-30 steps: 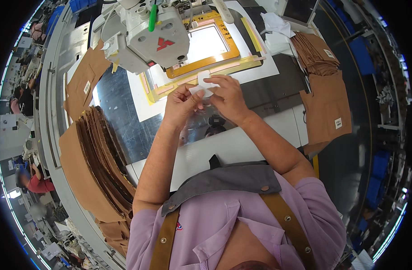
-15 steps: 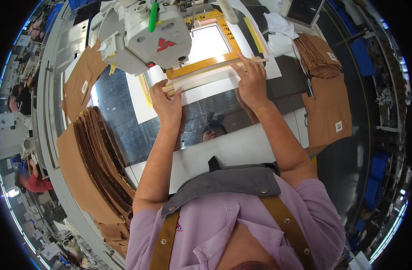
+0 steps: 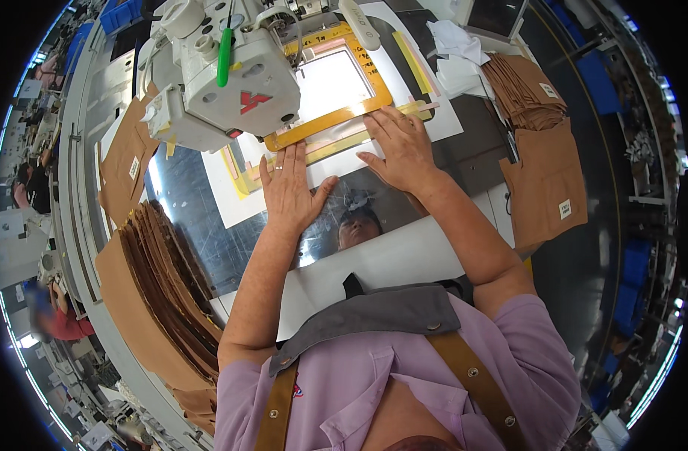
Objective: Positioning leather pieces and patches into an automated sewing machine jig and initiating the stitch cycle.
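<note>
The left grip (image 3: 289, 192) and right grip (image 3: 404, 154) are both released, fingers flat and outstretched, meeting the near bar of the orange frame (image 3: 333, 120). The frame lies above a white sheet (image 3: 235, 210) on the surface (image 3: 184, 207). Left of the frame, its machine head (image 3: 239, 83) looms close; uneven pressure could skew the frame, and a start-up could catch left fingertips resting so near.
</note>
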`<action>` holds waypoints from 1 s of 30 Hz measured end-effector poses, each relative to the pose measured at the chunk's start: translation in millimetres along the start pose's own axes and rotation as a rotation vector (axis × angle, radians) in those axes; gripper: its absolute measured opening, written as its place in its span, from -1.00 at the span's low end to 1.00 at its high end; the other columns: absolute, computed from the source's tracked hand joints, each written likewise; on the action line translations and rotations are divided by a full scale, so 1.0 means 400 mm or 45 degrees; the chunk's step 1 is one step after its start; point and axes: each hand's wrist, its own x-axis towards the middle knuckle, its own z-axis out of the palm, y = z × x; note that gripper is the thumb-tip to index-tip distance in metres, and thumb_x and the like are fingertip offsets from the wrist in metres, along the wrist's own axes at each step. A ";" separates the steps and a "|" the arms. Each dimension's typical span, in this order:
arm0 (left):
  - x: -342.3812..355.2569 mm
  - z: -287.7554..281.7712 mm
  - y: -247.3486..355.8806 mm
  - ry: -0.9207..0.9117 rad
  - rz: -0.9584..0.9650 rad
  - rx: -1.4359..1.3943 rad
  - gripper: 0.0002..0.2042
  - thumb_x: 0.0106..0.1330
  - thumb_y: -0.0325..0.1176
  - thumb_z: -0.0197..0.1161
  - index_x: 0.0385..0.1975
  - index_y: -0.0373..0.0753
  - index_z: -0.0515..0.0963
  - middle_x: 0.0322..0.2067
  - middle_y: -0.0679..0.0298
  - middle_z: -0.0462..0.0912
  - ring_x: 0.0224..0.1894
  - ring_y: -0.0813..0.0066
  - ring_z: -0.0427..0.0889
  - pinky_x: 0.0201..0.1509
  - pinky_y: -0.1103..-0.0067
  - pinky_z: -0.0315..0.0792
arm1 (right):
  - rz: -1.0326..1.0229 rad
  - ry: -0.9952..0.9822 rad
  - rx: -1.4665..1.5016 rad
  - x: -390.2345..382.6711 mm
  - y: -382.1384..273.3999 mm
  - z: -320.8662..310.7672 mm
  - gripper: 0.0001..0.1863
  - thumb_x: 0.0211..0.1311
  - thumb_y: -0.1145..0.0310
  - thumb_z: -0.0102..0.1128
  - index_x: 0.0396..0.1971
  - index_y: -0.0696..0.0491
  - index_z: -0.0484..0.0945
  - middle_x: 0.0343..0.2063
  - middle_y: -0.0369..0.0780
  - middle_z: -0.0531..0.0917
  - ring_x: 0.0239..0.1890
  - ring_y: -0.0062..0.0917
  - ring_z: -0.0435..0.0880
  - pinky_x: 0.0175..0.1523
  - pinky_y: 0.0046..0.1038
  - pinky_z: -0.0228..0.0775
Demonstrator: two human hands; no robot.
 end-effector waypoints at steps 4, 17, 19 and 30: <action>0.014 -0.002 0.013 -0.073 -0.080 0.029 -0.12 0.44 0.35 -0.10 0.49 -0.31 0.17 0.45 0.00 0.29 0.52 0.07 0.21 0.56 0.02 -0.26 | 0.193 -0.129 -0.009 0.013 -0.007 -0.002 -0.34 0.37 -0.12 0.17 0.25 0.08 0.53 0.25 -0.17 0.56 0.38 -0.25 0.36 0.37 -0.09 0.11; 0.032 -0.003 0.021 -0.102 -0.184 0.052 -0.13 0.41 0.35 -0.08 0.41 -0.38 0.29 0.37 -0.05 0.37 0.47 0.01 0.26 0.55 0.03 -0.27 | 0.268 -0.192 -0.163 0.057 0.010 0.028 -0.18 0.44 -0.33 -0.10 0.35 0.08 0.47 0.42 0.07 0.31 0.58 0.08 -0.09 0.59 0.16 -0.42; 0.031 0.007 0.016 -0.037 -0.164 0.073 -0.14 0.39 0.33 -0.02 0.39 -0.37 0.31 0.34 -0.03 0.40 0.43 0.02 0.32 0.52 -0.01 -0.20 | 0.280 -0.220 -0.155 0.063 0.012 0.023 -0.19 0.44 -0.33 -0.11 0.36 0.06 0.46 0.43 0.10 0.26 0.58 0.10 -0.10 0.59 0.16 -0.41; 0.039 -0.017 0.024 -0.066 -0.185 0.033 -0.19 0.37 0.33 -0.02 0.37 -0.28 0.38 0.29 -0.01 0.46 0.37 0.04 0.36 0.48 0.04 -0.11 | 0.226 -0.195 -0.176 0.062 0.011 0.029 -0.20 0.37 -0.28 0.08 0.41 -0.02 0.40 0.37 0.20 0.29 0.54 0.25 -0.08 0.52 0.32 -0.35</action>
